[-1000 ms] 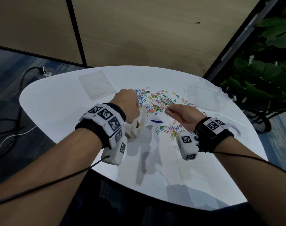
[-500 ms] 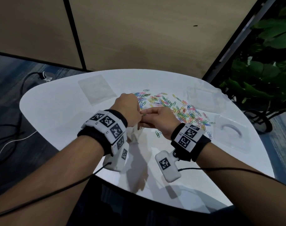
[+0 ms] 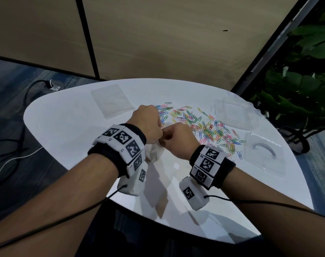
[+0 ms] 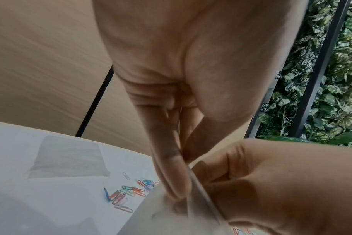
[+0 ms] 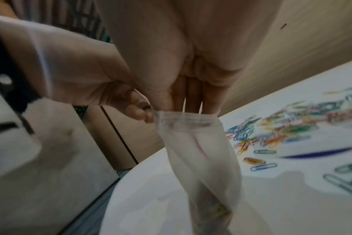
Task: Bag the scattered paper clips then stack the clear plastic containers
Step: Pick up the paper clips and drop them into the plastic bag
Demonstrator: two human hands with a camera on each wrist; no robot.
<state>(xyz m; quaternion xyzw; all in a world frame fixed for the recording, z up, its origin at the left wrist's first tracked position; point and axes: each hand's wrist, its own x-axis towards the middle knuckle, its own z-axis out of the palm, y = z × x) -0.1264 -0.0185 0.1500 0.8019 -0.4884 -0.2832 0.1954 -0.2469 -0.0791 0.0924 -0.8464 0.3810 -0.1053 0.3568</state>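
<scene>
A small clear plastic bag hangs just above the white table with a few clips at its bottom. My left hand pinches one corner of its rim between thumb and finger. My right hand touches the left one. Its fingers reach into the bag's mouth with the thumb at the rim, and their tips are hidden. Coloured paper clips lie scattered behind the hands. Two clear plastic containers sit to the right, one at the back and one nearer.
A second flat clear bag lies at the table's back left. Green plants stand beyond the right edge. Cables run over the dark floor on the left. A beige wall rises behind the table.
My right hand left the clip pile and swung left to the bag's mouth, where it now meets the left hand. The left hand kept hold of the bag.
</scene>
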